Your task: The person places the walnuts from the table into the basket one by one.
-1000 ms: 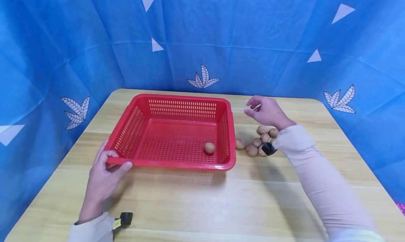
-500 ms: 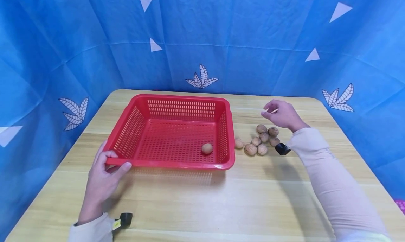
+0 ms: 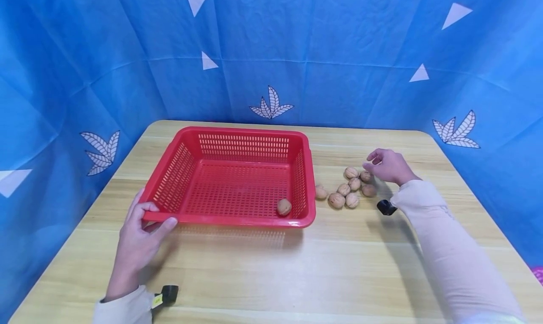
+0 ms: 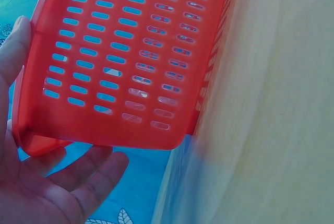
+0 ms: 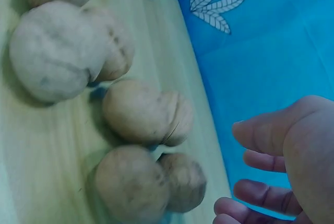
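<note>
A red plastic basket (image 3: 237, 219) with slotted walls stands on the table, and one walnut (image 3: 284, 206) lies inside near its right wall. My left hand (image 3: 137, 241) grips the rim at the near left corner; in the left wrist view, the left hand (image 4: 47, 187) has its thumb and fingers around that corner. Right of the basket lies a loose cluster of several walnuts (image 3: 352, 184). My right hand (image 3: 389, 166) is just above the cluster's far right side, its fingers loosely bent and holding nothing. In the right wrist view, walnuts (image 5: 57, 51) lie apart from the right hand (image 5: 292, 166).
The light wooden table (image 3: 297, 277) bears everything. A blue cloth (image 3: 271, 41) with white leaf and triangle prints hangs behind and around it. One walnut (image 3: 320, 192) lies close beside the basket's right side.
My right hand has moved right, away from the basket, and down to the far right of the walnut cluster. The walnut in the basket has rolled slightly. My left hand stays on the rim.
</note>
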Tool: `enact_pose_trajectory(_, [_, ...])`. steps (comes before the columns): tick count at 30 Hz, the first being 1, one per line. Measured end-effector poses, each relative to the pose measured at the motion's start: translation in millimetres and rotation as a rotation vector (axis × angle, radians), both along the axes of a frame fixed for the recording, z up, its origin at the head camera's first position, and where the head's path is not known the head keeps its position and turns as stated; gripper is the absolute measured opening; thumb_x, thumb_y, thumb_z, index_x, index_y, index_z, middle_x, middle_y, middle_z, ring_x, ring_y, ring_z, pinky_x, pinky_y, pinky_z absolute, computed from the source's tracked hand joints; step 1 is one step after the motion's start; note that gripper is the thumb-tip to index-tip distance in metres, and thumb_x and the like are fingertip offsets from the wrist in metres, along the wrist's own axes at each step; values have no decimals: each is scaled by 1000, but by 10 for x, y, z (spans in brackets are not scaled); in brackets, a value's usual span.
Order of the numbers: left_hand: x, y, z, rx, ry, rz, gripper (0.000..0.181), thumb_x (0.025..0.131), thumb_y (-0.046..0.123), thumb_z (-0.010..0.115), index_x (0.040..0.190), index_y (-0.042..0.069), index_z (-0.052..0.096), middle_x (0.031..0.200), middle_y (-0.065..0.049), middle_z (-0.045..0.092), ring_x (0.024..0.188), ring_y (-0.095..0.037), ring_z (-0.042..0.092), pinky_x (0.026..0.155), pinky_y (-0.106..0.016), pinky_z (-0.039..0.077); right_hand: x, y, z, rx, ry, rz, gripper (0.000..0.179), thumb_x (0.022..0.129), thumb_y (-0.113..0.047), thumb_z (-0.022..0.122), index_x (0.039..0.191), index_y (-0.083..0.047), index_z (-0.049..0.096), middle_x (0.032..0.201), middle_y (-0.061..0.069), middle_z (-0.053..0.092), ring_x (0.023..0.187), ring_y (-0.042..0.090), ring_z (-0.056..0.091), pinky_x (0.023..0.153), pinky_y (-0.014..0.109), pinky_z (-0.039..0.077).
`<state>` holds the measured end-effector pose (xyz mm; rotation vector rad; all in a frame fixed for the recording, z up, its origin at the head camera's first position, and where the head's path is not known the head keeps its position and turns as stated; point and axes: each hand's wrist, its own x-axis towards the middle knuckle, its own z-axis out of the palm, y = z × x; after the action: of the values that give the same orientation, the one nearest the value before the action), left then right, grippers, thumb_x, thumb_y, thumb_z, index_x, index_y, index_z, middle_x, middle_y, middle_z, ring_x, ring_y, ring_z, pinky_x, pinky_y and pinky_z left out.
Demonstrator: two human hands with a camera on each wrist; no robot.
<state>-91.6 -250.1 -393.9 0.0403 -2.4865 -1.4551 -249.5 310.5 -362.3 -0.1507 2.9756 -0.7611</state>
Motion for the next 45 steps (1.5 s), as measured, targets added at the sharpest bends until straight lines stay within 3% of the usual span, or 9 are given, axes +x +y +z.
enact_pose_trajectory(7, [2,-17,-18,7,2,3,40,90,15,71,111,-4,43,161,0,12,129,-42,35,80,-8,44,21,68,-119,2,-34,1,38,93,-29,63,113,2,59,108,25,62,96,40,58,77,48,47])
enact_pose_trajectory(15, [-9,-11,-14,-4,14,0,41,89,16,71,111,-3,43,161,-1,12,129,-42,35,82,-8,44,8,101,-224,12,-94,45,46,93,-33,64,120,3,58,111,27,61,101,42,57,83,52,47])
enact_pose_trajectory(20, [-4,-11,-22,14,15,-6,42,89,15,72,112,-4,42,161,-2,12,131,-43,31,80,-8,44,3,116,-273,15,-98,59,42,93,-33,64,115,2,59,107,24,62,97,40,59,80,50,47])
enact_pose_trajectory(26, [-1,0,-32,17,50,-12,38,89,12,71,110,-5,43,160,1,15,128,-41,36,81,-9,44,10,108,-268,-4,-89,48,37,94,-29,63,112,2,58,103,22,62,94,37,59,77,47,48])
enact_pose_trajectory(35, [1,-4,-16,-14,10,9,42,89,19,71,111,-3,43,161,2,12,130,-41,34,82,-10,44,35,86,-238,-21,-47,26,36,93,-28,63,112,2,58,104,24,61,93,38,58,75,46,48])
enact_pose_trajectory(45, [4,-2,-15,-6,22,0,40,90,17,70,111,-4,43,160,3,13,130,-41,34,82,-10,44,35,39,-184,-22,-27,28,37,93,-31,63,113,0,58,106,24,61,95,38,58,79,50,47])
